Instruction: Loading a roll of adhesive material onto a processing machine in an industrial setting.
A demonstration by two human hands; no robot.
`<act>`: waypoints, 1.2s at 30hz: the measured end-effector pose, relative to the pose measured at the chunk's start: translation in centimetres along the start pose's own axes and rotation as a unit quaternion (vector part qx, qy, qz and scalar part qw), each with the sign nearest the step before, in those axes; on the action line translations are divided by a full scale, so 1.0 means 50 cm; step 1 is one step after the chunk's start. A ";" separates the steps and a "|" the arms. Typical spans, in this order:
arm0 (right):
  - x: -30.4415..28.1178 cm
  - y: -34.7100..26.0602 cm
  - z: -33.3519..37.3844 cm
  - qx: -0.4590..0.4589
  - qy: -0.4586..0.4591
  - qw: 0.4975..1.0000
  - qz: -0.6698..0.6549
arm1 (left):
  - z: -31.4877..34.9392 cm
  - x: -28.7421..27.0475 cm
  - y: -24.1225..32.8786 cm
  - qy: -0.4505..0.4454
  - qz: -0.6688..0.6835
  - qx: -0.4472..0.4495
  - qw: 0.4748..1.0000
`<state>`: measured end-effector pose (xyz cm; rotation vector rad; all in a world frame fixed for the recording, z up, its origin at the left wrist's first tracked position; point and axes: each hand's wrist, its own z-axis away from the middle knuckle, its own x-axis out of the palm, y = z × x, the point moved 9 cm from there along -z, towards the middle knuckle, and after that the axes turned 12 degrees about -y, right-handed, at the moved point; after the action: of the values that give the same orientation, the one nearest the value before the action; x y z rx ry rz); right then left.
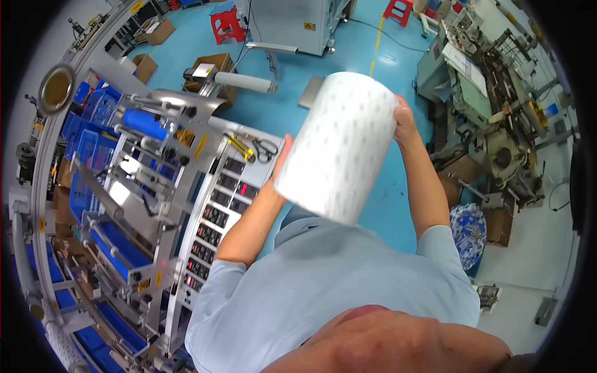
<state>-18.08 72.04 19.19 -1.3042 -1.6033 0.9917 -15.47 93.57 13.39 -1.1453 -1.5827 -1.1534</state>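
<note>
Holding a white roll (341, 149), head view: tilted, right of the control panel (216, 216). Right hand (404, 121): fingers clamped on its far right edge. Left hand (281, 164): finger closure hidden, cannot tell. Even pressure should prevent slipping.

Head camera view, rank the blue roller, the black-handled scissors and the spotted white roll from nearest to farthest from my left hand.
From your left hand:
1. Spotted white roll: touching it, on its right.
2. Black-handled scissors: just to its left, on the machine's top.
3. Blue roller: much farther left, on the machine.
</note>
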 end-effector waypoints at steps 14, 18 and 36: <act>-0.105 -0.112 -0.426 -0.098 0.064 0.978 0.170 | -0.254 -0.067 0.324 0.024 -0.244 0.208 0.947; -0.077 -0.117 -0.419 0.001 -0.042 0.997 0.072 | -0.303 0.064 0.402 -0.007 -0.275 0.306 0.912; -0.115 -0.465 -0.864 -0.263 -0.097 0.958 0.052 | -0.471 0.458 0.716 -0.095 -0.479 0.451 0.747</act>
<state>15.18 66.10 55.24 -1.6997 -2.0599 0.7970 16.72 80.68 47.44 0.2940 -2.5695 -0.5958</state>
